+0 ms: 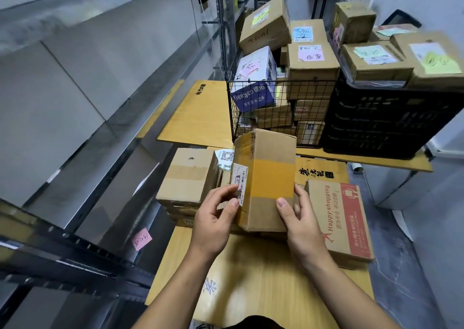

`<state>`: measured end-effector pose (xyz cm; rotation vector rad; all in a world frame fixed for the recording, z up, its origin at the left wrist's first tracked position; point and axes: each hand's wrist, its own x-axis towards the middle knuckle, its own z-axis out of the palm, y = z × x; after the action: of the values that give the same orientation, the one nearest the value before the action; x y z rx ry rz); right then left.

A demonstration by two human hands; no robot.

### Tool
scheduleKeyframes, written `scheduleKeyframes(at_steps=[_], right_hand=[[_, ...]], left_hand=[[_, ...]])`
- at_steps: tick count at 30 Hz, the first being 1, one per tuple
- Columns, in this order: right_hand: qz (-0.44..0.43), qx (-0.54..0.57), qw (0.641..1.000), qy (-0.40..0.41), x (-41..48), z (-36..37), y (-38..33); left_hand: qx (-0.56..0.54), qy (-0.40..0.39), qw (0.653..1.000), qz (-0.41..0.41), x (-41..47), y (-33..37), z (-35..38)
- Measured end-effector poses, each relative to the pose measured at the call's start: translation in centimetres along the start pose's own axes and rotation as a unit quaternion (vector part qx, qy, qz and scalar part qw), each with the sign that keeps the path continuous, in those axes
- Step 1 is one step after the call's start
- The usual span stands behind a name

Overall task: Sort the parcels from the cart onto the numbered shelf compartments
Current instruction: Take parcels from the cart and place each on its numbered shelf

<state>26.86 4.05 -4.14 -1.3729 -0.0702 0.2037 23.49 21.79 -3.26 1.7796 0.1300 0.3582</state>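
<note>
My left hand [216,218] and right hand [305,225] clamp the taped parcel [266,178] low; top-heavy, it may topple toward twelve o'clock

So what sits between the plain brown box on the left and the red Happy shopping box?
The yellow-taped parcel, in the head view; the left hand grips its labelled side and the right hand its other side.

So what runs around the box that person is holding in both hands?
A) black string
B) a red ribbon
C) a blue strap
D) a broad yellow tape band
D: a yellow tape band crosses the middle of the cardboard box gripped between the left hand and the right hand.
</note>
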Motion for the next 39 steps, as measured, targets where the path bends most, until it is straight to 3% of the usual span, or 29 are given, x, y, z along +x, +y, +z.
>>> scheduleKeyframes(at_steps=[4, 11, 17, 21, 31, 39], right_hand=[[0.037, 0.05, 0.998, -0.019, 0.2, -0.2, 0.4], [0.066, 0.112, 0.99, -0.054, 0.2, -0.6, 0.7], [-0.075, -0.097, 0.992, 0.018, 0.1, -1.2, 0.2], [-0.079, -0.17, 0.982, -0.024, 0.0, -1.3, 0.0], [-0.002, -0.139, 0.978, -0.153, -1.2, 1.6, -1.2], [-0.016, -0.12, 0.97, -0.211, -3.8, 6.4, 0.4]], left_hand=[[0.041, 0.012, 0.999, -0.022, 0.1, -0.2, -0.1], [-0.059, -0.021, 0.995, -0.074, -0.8, 0.1, -0.6], [0.038, 0.009, 0.998, -0.051, -1.5, -0.1, -1.3], [0.093, 0.035, 0.995, -0.034, -2.0, 0.0, -1.9], [0.159, 0.133, 0.978, -0.02, -5.5, 0.5, -3.8], [0.185, 0.236, 0.953, -0.048, -10.7, 1.0, -7.1]])
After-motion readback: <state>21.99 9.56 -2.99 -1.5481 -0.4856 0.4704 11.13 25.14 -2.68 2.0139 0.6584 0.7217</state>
